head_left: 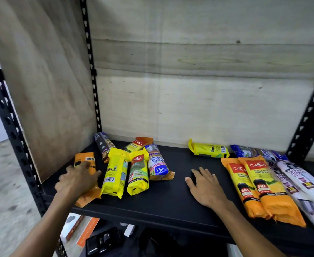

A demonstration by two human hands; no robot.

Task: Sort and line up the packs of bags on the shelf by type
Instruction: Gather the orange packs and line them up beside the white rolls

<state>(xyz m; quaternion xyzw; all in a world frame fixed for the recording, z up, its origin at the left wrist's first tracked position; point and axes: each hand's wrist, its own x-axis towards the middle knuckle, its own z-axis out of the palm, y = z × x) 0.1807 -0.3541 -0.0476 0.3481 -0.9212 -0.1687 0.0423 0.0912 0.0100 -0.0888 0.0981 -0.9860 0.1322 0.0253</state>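
Head view looks down at a black shelf (171, 191) with packs of bags lying on it in two bunches. The left hand (78, 179) lies on top of an orange pack (88, 182) at the left end, with its fingers bent over the pack; it looks like it is pressing or starting to hold it, but I cannot tell for sure if the fingers are wrapped around. The right hand (205, 188) rests flat on the bare middle of the shelf with straight fingers and holds nothing. Just beside the orange pack lie two yellow packs (113, 175) and (138, 175), a blue and white pack (157, 163), a dark pack (103, 145) and another orange-topped pack (138, 143), all mixed up and pointing different ways. One yellow pack (209, 150) lies alone at the back. On the right, two orange packs (260, 186) lie side by side, with pale purple packs (301, 184) next to them and blue packs (252, 152) behind. These packs look light, soft and squishy, with shiny wrappers that could slip. I think the best place to hold one is around its fat middle, not by the thin flat ends, which would bend. Sliding it along the smooth shelf should be easy too.
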